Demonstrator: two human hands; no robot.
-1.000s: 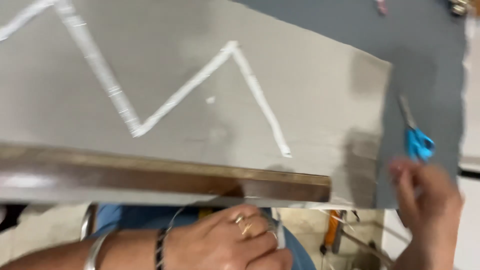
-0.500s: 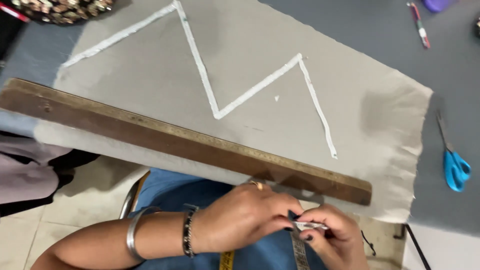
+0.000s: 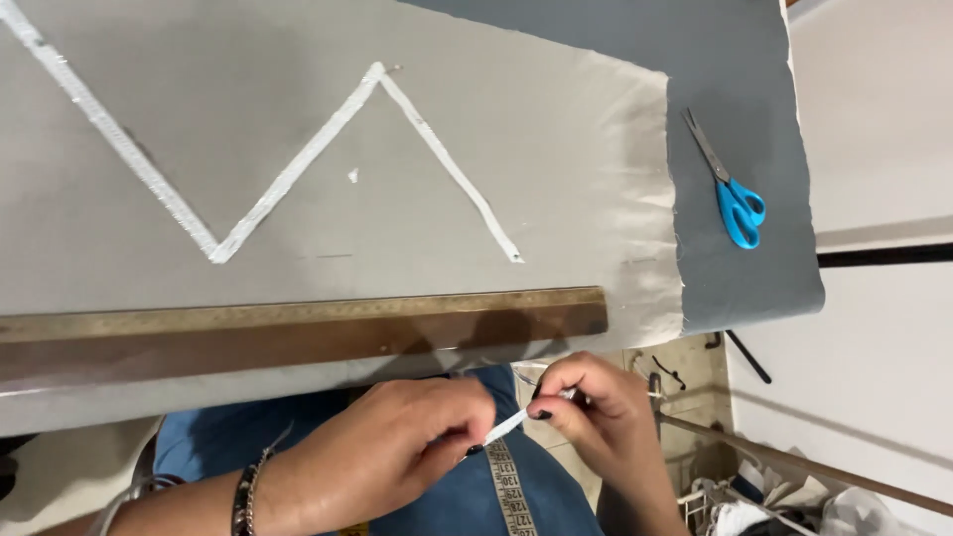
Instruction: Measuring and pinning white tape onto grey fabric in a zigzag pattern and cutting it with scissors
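My left hand point(image 3: 397, 452) and my right hand point(image 3: 596, 407) meet below the table edge, both pinching a thin white strip point(image 3: 508, 427) stretched between their fingertips. Above them a long brown wooden ruler point(image 3: 298, 333) lies along the near edge of a pale grey cloth point(image 3: 556, 129). A white zigzag trim point(image 3: 298, 169) runs across the cloth. Blue-handled scissors point(image 3: 735, 194) rest on the darker grey table cover point(image 3: 754, 268) to the right, apart from both hands.
A yellow measuring tape point(image 3: 508, 496) hangs over my blue clothing. A small white scrap point(image 3: 353, 176) lies on the cloth. At lower right, beneath the table, are metal rods point(image 3: 794, 462) and a cluttered basket point(image 3: 764, 511).
The view has shifted left to right, so the ruler's end and scissors sit differently. My hands stay together below the table edge, now drawing the white strip out between them.
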